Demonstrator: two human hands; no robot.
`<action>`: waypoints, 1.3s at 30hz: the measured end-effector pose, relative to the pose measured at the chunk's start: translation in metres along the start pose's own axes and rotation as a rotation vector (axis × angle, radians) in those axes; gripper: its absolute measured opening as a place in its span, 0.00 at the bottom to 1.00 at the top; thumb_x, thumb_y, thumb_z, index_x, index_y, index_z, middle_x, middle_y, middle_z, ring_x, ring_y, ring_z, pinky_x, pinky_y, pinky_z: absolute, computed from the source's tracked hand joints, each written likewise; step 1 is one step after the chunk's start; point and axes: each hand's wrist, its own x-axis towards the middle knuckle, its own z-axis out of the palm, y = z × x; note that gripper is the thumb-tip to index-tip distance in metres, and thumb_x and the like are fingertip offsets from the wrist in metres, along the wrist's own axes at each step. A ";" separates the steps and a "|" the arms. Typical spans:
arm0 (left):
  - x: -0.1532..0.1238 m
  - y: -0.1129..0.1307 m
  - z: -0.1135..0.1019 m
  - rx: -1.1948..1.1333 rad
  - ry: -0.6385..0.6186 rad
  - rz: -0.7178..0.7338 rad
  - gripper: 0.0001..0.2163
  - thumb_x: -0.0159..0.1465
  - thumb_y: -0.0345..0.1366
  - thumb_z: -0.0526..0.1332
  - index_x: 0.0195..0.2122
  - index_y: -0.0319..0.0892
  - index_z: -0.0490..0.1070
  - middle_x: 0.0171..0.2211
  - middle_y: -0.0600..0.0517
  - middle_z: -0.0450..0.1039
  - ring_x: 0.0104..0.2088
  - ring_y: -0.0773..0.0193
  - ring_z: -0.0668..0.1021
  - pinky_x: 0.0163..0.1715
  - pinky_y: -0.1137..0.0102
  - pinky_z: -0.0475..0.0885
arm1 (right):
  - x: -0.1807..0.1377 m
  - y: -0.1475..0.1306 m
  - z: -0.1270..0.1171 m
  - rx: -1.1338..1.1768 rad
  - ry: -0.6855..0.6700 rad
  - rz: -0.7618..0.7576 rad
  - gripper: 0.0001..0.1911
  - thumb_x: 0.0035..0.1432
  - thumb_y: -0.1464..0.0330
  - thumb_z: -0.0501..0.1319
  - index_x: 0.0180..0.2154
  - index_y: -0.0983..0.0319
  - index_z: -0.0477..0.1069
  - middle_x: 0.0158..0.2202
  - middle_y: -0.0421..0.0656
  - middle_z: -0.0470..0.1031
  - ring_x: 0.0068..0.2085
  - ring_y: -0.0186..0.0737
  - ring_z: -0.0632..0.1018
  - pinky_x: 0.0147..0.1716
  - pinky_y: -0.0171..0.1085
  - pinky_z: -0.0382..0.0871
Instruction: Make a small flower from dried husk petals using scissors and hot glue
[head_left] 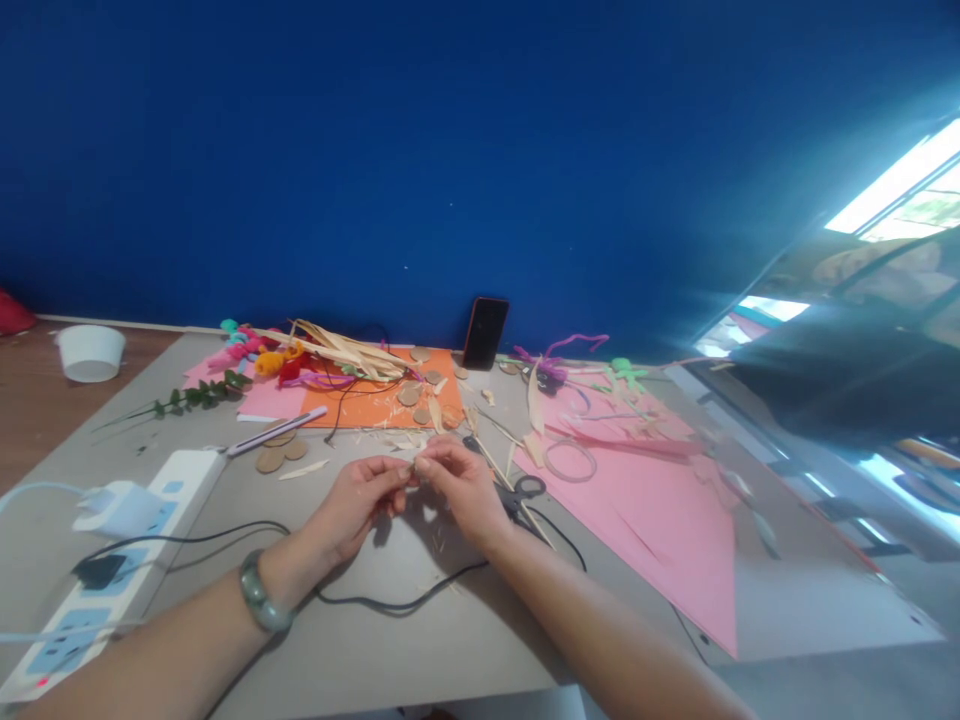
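My left hand (358,503) and my right hand (463,488) meet fingertip to fingertip above the grey table (375,640). Both pinch a small pale piece (412,470), too small to name. A green bangle (261,595) is on my left wrist. Black-handled scissors (523,492) lie just right of my right hand. Dried straw strips (349,352) and brown cardboard discs (279,452) lie beyond my hands.
An orange sheet (375,405) and a pink sheet (660,510) cover parts of the table. A white power strip (112,560) with plugs and a black cable (390,600) is at left. A phone (484,333) leans on the blue wall. A white bowl (91,352) sits far left.
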 end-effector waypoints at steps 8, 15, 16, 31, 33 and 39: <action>0.000 0.001 -0.001 0.012 -0.019 -0.010 0.09 0.51 0.38 0.68 0.27 0.37 0.76 0.27 0.49 0.76 0.16 0.78 0.65 0.15 0.79 0.55 | 0.000 -0.002 -0.002 -0.041 -0.014 0.099 0.12 0.48 0.61 0.68 0.29 0.63 0.74 0.20 0.37 0.69 0.19 0.28 0.65 0.19 0.30 0.58; -0.002 0.005 0.000 0.060 0.004 -0.018 0.07 0.52 0.36 0.65 0.27 0.37 0.75 0.28 0.50 0.75 0.15 0.78 0.60 0.15 0.78 0.50 | 0.001 -0.004 -0.004 -0.045 -0.034 0.094 0.13 0.49 0.60 0.67 0.28 0.63 0.72 0.19 0.35 0.68 0.19 0.27 0.64 0.19 0.29 0.58; -0.002 0.006 0.000 0.071 0.003 -0.009 0.07 0.53 0.37 0.64 0.27 0.37 0.75 0.28 0.49 0.75 0.15 0.77 0.60 0.15 0.77 0.50 | 0.001 -0.004 -0.004 -0.046 -0.035 0.091 0.13 0.49 0.60 0.67 0.28 0.63 0.72 0.18 0.35 0.67 0.19 0.27 0.64 0.19 0.29 0.57; 0.000 0.004 -0.002 0.084 -0.010 -0.047 0.14 0.52 0.42 0.69 0.28 0.34 0.74 0.26 0.50 0.75 0.14 0.82 0.57 0.15 0.79 0.45 | 0.000 -0.002 -0.004 -0.055 -0.020 0.124 0.13 0.47 0.61 0.68 0.28 0.64 0.73 0.19 0.35 0.68 0.18 0.26 0.63 0.19 0.29 0.56; -0.001 0.004 -0.001 0.080 -0.009 -0.050 0.14 0.51 0.42 0.69 0.27 0.34 0.74 0.26 0.50 0.75 0.14 0.82 0.58 0.15 0.79 0.45 | 0.000 -0.002 -0.004 -0.057 -0.015 0.125 0.12 0.47 0.61 0.68 0.28 0.64 0.73 0.19 0.35 0.68 0.18 0.26 0.63 0.19 0.29 0.56; 0.001 0.003 -0.001 0.094 0.002 -0.048 0.13 0.51 0.41 0.69 0.27 0.34 0.74 0.25 0.51 0.75 0.13 0.83 0.58 0.15 0.80 0.45 | -0.001 -0.003 -0.003 -0.070 -0.012 0.118 0.11 0.48 0.62 0.68 0.28 0.64 0.73 0.19 0.35 0.68 0.18 0.26 0.63 0.18 0.29 0.55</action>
